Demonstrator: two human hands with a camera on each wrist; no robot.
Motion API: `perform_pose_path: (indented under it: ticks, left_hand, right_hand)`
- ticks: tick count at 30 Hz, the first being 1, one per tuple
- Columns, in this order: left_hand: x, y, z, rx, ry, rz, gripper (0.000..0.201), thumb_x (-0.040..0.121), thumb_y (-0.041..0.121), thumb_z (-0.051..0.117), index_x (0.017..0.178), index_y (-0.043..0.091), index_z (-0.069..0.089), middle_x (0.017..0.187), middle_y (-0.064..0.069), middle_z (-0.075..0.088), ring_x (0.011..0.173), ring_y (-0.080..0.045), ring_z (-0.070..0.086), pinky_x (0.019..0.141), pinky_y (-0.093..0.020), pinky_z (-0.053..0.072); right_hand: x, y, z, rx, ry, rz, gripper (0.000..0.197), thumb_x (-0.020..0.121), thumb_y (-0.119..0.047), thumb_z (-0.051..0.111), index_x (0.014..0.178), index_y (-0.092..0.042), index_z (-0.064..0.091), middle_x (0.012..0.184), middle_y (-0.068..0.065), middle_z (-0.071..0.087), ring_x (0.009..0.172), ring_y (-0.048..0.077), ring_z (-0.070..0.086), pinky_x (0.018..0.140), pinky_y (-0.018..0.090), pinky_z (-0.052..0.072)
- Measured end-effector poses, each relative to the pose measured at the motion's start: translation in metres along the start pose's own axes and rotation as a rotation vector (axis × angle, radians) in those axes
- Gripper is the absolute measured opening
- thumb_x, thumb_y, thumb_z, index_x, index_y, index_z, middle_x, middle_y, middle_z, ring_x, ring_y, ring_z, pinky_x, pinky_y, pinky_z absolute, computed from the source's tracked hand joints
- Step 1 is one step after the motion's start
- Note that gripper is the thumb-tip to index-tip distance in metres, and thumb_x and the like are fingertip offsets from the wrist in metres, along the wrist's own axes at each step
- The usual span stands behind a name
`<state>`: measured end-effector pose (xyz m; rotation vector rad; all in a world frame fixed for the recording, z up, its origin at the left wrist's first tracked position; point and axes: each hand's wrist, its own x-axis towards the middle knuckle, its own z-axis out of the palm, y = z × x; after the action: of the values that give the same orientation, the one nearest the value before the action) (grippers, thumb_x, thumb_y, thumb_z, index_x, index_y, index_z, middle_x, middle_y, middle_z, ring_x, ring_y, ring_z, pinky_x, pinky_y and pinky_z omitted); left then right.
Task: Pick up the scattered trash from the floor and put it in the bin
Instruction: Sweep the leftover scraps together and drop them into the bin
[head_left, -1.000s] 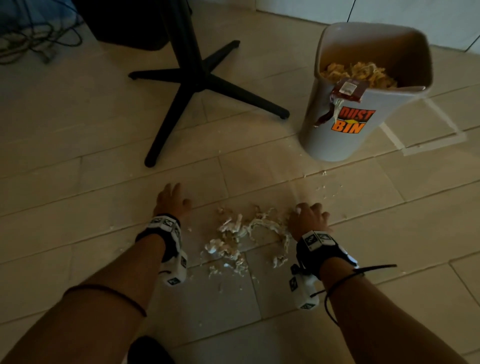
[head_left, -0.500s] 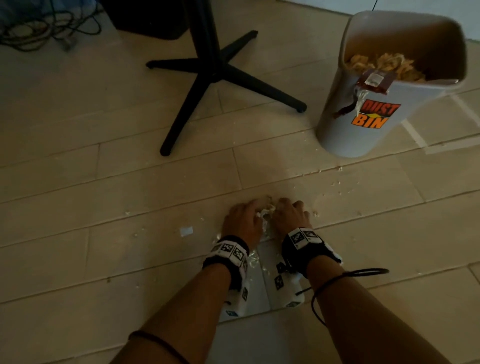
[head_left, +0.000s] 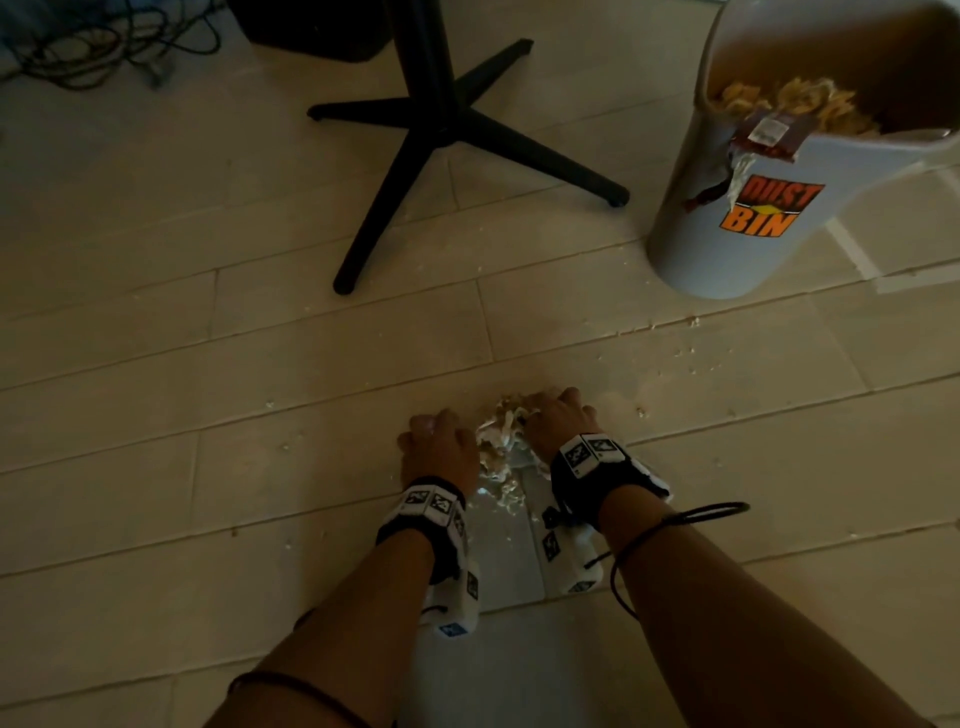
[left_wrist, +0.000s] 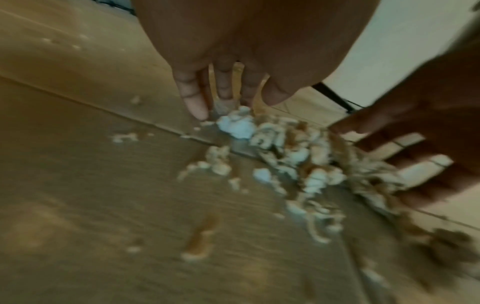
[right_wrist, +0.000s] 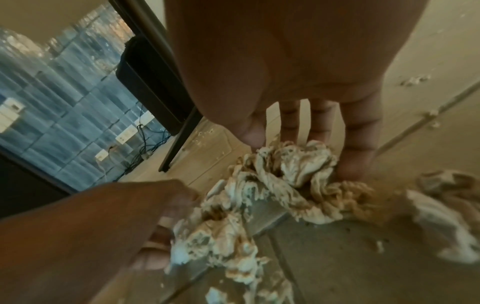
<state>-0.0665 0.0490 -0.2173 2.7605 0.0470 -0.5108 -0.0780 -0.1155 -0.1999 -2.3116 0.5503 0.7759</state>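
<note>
- Two hands are low on the floor (head_left: 156, 364), one on each side of a small heap of trash (head_left: 501, 434).
- The left hand (head_left: 441, 447) lies at the left side of the heap. In the left wrist view its fingers (left_wrist: 193, 96) are nearly straight and a little apart, with the tips down at the floor by the edge of the heap. It presses against the shreds and grips nothing.
- The right hand (head_left: 558, 423) lies at the right side of the heap. In the right wrist view its fingers (right_wrist: 359, 139) are spread and point down into the pale crumpled shreds (right_wrist: 285, 170). They touch the shreds, but I see no closed grip.
- The trash is pale, torn and crumpled material, gathered between both palms on a joint of the floor tiles. Some small crumbs (head_left: 670, 358) lie apart from it, toward the bin.
- The bin (head_left: 727, 249) stands far right, well apart from the hands. It is grey, carries a label "DUST BIN", and holds similar pale shreds inside. A dark wrapper (head_left: 769, 137) hangs over its near rim.
- A black stand (head_left: 431, 130) with spread legs is on the floor behind the hands, and some cables (head_left: 104, 47) lie at far left.
</note>
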Motion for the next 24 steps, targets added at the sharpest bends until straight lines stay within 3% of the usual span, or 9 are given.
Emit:
perform_pose_path:
  ticks: [3,7,11,13,16,18,21,24]
  left_hand:
    - [-0.004,0.028,0.0,-0.004,-0.172,0.058,0.059,0.094,0.043,0.042,0.148,0.025,0.025,0.147,-0.011,0.026,0.131,-0.035,0.026,0.106,-0.041,0.03]
    - [0.0,0.048,-0.008,0.076,-0.431,0.078,0.098,0.08,0.053,0.064,0.151,0.037,-0.002,0.153,-0.007,0.01,0.135,-0.041,0.018,0.11,-0.049,0.03]
    - [0.009,0.058,-0.005,0.278,-0.561,0.177,0.118,0.069,0.046,0.078,0.148,0.045,-0.01,0.155,-0.005,-0.005,0.139,-0.044,0.011,0.108,-0.054,0.033]
    - [0.011,0.061,0.0,0.339,-0.537,0.214,0.115,0.07,0.036,0.08,0.149,0.043,-0.003,0.153,-0.007,0.0,0.135,-0.044,0.02,0.103,-0.052,0.04]
    - [0.009,0.064,0.01,0.329,-0.41,0.297,0.097,0.072,0.031,0.079,0.147,0.036,0.018,0.148,-0.008,0.016,0.124,-0.038,0.04,0.096,-0.044,0.047]
    - [0.008,0.064,0.015,0.267,-0.368,0.327,0.085,0.074,0.034,0.077,0.143,0.035,0.028,0.148,-0.006,0.021,0.121,-0.036,0.046,0.098,-0.043,0.047]
    - [0.006,0.063,0.019,0.209,-0.329,0.356,0.066,0.08,0.034,0.073,0.138,0.032,0.043,0.151,-0.006,0.026,0.121,-0.034,0.051,0.098,-0.036,0.046]
    - [0.002,0.061,0.018,0.204,-0.319,0.374,0.052,0.086,0.032,0.067,0.135,0.028,0.05,0.145,-0.004,0.038,0.12,-0.032,0.052,0.098,-0.034,0.045]
  right_hand:
    - [0.001,-0.001,-0.004,0.044,-0.064,0.023,0.047,0.098,-0.026,0.037,0.145,-0.025,0.04,0.145,0.012,0.032,0.132,0.04,0.031,0.113,0.047,0.029]
    - [0.0,-0.004,-0.017,0.192,-0.08,0.065,0.038,0.101,-0.022,0.04,0.134,-0.008,0.053,0.14,0.014,0.05,0.127,0.034,0.046,0.107,0.042,0.039]
    - [-0.005,0.0,-0.021,0.327,-0.107,0.061,0.034,0.1,-0.018,0.046,0.127,-0.001,0.058,0.132,0.018,0.057,0.119,0.034,0.056,0.097,0.038,0.048]
    - [-0.005,0.004,-0.016,0.558,-0.099,0.114,0.038,0.099,-0.021,0.048,0.131,-0.002,0.054,0.136,0.018,0.054,0.122,0.033,0.055,0.092,0.036,0.048]
    - [-0.006,0.007,-0.013,0.695,-0.085,0.179,0.041,0.098,-0.02,0.048,0.134,-0.001,0.05,0.136,0.018,0.053,0.123,0.033,0.055,0.094,0.037,0.049]
    - [-0.005,0.01,-0.012,0.682,-0.074,0.201,0.042,0.095,-0.019,0.054,0.133,-0.002,0.051,0.135,0.015,0.055,0.12,0.032,0.057,0.095,0.037,0.051]
    - [0.002,0.017,-0.009,0.452,-0.054,0.224,0.042,0.089,-0.018,0.066,0.128,-0.008,0.055,0.128,0.012,0.059,0.114,0.03,0.059,0.09,0.033,0.049]
    - [0.009,0.028,-0.012,0.493,-0.045,0.23,0.02,0.094,-0.019,0.058,0.112,-0.011,0.059,0.119,0.011,0.063,0.105,0.028,0.062,0.085,0.033,0.051]
